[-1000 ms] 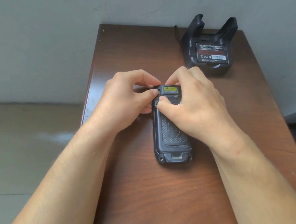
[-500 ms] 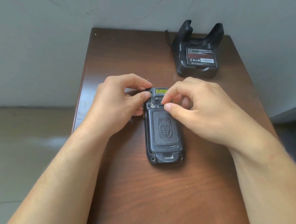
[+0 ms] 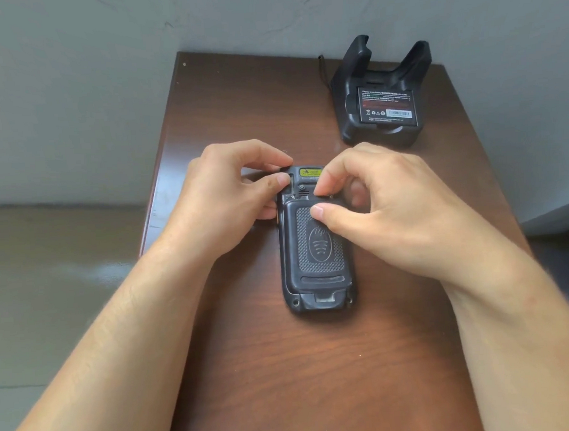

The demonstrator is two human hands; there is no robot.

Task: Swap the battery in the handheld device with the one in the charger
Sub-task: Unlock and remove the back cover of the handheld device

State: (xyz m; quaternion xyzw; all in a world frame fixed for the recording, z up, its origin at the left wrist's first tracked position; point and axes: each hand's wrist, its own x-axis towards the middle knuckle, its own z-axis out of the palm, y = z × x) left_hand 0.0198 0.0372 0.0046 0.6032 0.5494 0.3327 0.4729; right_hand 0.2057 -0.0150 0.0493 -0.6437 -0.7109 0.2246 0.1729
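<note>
A black handheld device (image 3: 316,273) lies face down on the brown table (image 3: 285,365), its textured battery cover (image 3: 318,243) toward me. My left hand (image 3: 229,198) grips the device's upper left corner, thumb pressed on its side. My right hand (image 3: 386,205) pinches the top edge of the battery cover between thumb and forefinger; that edge looks slightly raised. A black charger cradle (image 3: 382,89) stands at the table's far right with a labelled battery (image 3: 388,104) seated in it. The battery inside the device is hidden by the cover.
A grey wall (image 3: 264,13) runs behind the table. A black cord (image 3: 322,66) trails from the charger's left side. The table's left edge drops to a grey floor (image 3: 47,279). Bare wood lies between the device and me.
My right thumb has slid from the latch area onto the cover's top edge, which now sits slightly raised. My left hand stays at the device's upper left corner.
</note>
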